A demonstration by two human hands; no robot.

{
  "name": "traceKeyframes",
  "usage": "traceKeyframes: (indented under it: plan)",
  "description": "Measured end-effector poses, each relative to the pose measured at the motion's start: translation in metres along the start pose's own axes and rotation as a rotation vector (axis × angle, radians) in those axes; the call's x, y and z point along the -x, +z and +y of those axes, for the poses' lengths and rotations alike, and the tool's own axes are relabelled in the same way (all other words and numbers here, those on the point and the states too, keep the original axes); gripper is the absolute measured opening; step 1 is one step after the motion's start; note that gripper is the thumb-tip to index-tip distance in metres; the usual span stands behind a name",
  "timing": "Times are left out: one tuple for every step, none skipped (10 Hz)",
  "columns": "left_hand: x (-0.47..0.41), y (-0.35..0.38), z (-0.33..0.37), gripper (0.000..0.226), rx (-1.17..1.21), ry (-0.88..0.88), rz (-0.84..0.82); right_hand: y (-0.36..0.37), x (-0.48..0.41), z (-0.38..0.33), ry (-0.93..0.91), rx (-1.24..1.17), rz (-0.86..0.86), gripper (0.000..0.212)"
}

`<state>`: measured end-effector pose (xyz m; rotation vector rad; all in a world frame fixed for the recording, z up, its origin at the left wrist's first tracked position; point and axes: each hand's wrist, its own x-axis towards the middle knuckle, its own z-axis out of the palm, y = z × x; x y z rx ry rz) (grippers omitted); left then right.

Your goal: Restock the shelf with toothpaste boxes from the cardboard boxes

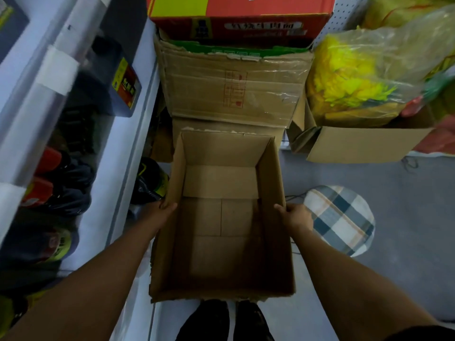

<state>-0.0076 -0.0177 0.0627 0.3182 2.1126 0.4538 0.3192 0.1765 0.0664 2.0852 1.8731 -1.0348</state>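
Open cardboard box (270, 173) on the floor, bottom flaps in plain view inside; left hand (165, 210) curled over the top edge of the box's left wall, gripping it; right hand (296, 216) likewise clamped on the right wall, opposite; both bare forearms stretched forward and down along the box's sides. Shelf (138, 119) just left of the box; stacked cartons (234, 94) right behind it, red carton (246, 23) on top; checked cushion (342, 220) to its right; dark shoes (226, 321) at its near edge.
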Motion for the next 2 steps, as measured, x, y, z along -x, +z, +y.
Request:
traceKeyframes:
  plan:
    - [-0.017, -0.001, -0.004, 0.072, -0.044, -0.014, -0.006, 0.000, -0.005, 0.000, -0.033, -0.024, -0.033, 0.043]
    - [-0.023, 0.004, 0.016, 0.085, -0.058, -0.004, 0.015, -0.010, -0.005, -0.012, -0.090, -0.077, -0.029, 0.052]
